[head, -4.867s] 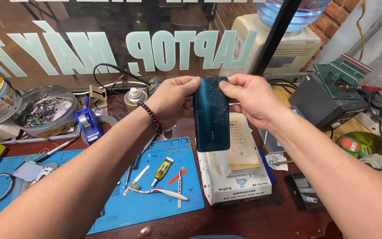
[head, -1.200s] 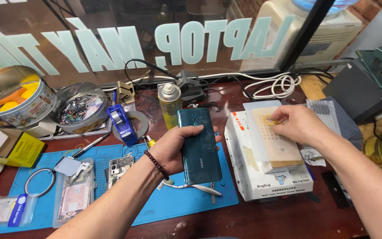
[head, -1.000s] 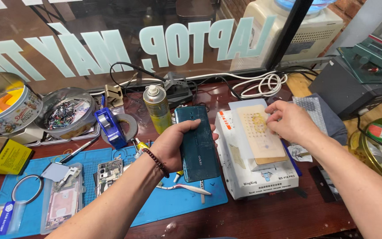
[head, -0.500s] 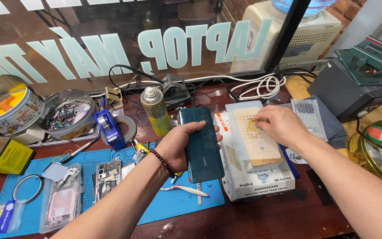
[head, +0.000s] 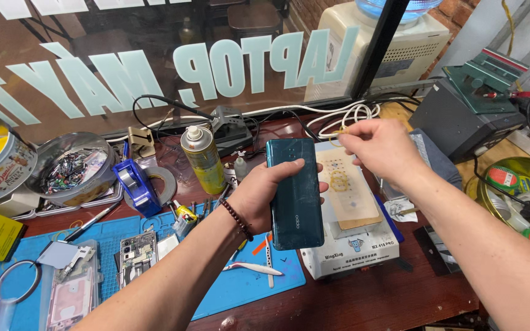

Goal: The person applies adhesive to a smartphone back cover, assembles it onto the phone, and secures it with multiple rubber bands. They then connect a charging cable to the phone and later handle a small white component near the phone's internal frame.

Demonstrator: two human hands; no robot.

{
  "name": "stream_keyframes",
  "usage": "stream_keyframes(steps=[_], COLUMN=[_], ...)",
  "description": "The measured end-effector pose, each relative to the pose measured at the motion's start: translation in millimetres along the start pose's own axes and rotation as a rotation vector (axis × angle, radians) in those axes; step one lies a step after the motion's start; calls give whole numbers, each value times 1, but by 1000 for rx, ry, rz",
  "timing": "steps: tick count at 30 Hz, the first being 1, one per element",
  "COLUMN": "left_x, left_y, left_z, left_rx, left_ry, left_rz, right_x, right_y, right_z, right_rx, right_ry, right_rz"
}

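My left hand (head: 256, 199) grips a dark teal phone (head: 295, 190) by its edges, back side up, just above the desk. My right hand (head: 381, 150) hovers to the right of the phone's top end, pinching a thin yellow rubber band (head: 337, 132) between thumb and fingers. Below it, a tan pad (head: 354, 205) lies on a white box-shaped machine (head: 357, 251). Another yellow rubber band (head: 338, 181) rests on the pad.
A blue work mat (head: 240, 288) holds tweezers (head: 253, 268), small tools and an opened phone (head: 136, 254). A yellow spray can (head: 202, 158), blue tape dispenser (head: 135, 184), tins of parts (head: 72, 168), white cables (head: 351, 113) and a black device (head: 461, 122) crowd the desk by the window.
Both hands held the phone at first. My right hand then went to the tan pad and has now lifted off it with a rubber band. My left hand keeps the phone.
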State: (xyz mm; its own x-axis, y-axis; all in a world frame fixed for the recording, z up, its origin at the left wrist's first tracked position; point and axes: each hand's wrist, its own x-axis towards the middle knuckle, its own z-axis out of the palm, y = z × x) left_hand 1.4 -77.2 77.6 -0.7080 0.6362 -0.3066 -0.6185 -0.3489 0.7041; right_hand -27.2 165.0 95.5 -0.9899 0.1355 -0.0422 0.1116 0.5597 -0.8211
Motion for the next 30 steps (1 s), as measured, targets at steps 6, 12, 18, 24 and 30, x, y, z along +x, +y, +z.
stream_keyframes(steps=[6, 12, 18, 24, 30], left_x=[-4, -17, -8, 20, 41], left_y=[4, 16, 19, 33, 61], left_z=[16, 15, 7, -22, -47], left_rx=[31, -49, 11, -256, -473], left_ry=[-74, -141, 2, 111, 354], left_rz=[219, 126, 219, 266, 417], right_x=[-13, -25, -42, -69, -106], right_y=[-54, -83, -88, -94, -109], right_z=[2, -1, 17, 32, 47], right_rx=[380, 143, -220, -43, -175], right_ry=[-263, -237, 109, -68, -143], right_rz=[78, -43, -409, -754, -688])
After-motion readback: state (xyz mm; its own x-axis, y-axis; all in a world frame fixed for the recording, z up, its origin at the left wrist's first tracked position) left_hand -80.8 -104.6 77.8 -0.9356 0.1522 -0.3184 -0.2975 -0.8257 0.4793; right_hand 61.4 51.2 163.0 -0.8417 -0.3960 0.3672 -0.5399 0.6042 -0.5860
